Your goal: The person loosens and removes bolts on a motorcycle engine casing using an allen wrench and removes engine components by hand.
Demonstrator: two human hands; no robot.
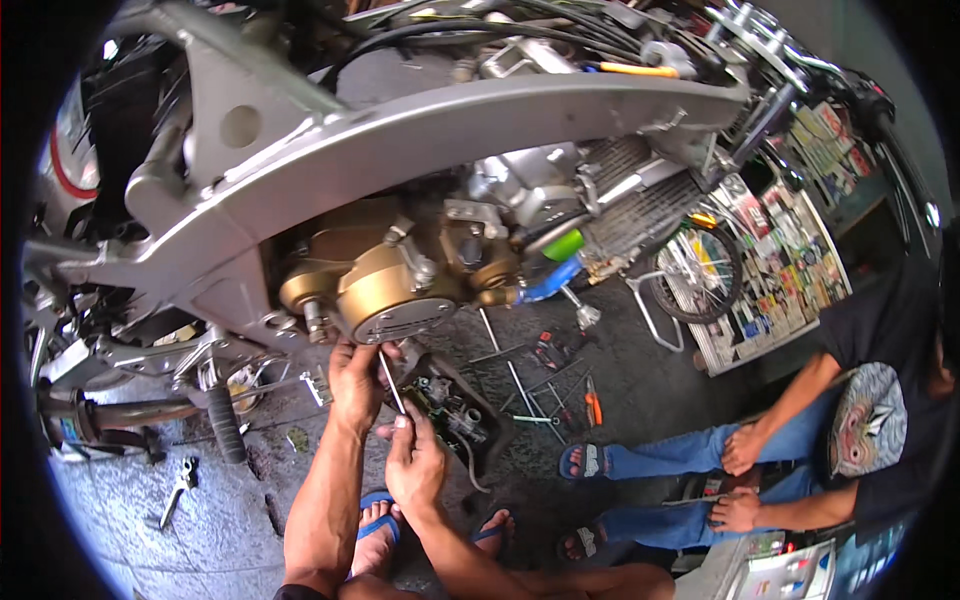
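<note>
Above my hands is a motorcycle's gold engine cover (400,300), set under the silver frame beam (440,115). My left hand (355,385) is raised to the underside of that cover, its fingers closed around the upper end of a thin metal rod (391,380). Engine and fingers hide the rod's tip. Lower down, my right hand (415,465) pinches the rod's bottom end between thumb and fingers. Just right of my hands, a dark tray (487,425) with small metal parts in it lies on the floor.
T-handle wrenches (520,385) and orange-handled pliers (593,402) lie on the floor to the right. A ratchet-like tool (180,490) is at lower left. Another person (790,450) sits at right, hands on knees. A small spoked wheel (697,272) stands by a sticker-covered board (790,270).
</note>
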